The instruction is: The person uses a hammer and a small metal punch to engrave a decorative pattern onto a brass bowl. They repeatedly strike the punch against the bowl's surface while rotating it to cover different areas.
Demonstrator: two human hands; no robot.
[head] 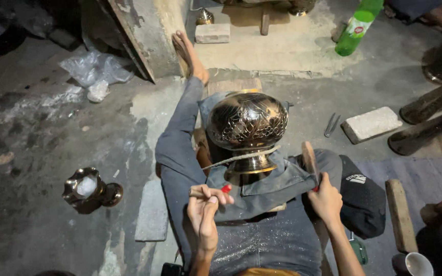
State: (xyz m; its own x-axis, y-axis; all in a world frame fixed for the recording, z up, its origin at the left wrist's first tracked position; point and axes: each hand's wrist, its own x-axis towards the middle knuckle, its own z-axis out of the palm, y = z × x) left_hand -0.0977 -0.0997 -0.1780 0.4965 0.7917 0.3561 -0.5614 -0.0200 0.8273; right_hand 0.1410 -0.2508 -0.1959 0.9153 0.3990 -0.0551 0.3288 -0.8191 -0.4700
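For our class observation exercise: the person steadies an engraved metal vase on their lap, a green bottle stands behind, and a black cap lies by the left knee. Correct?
Nearly. The head view shows the black cap beside the right hand, on the right side, not left. The vase and green bottle are as stated.

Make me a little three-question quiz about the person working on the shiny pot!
1. True or false: the pot rests on the person's lap, on a grey cloth.
2. Which hand holds the wooden-handled tool? A) left B) right
3. Fill in: the bottle lying at the top right is ____ in colour.

Key: 1 true. 2 B, the right hand; the left hand holds a thin red-tipped tool. 3 green.
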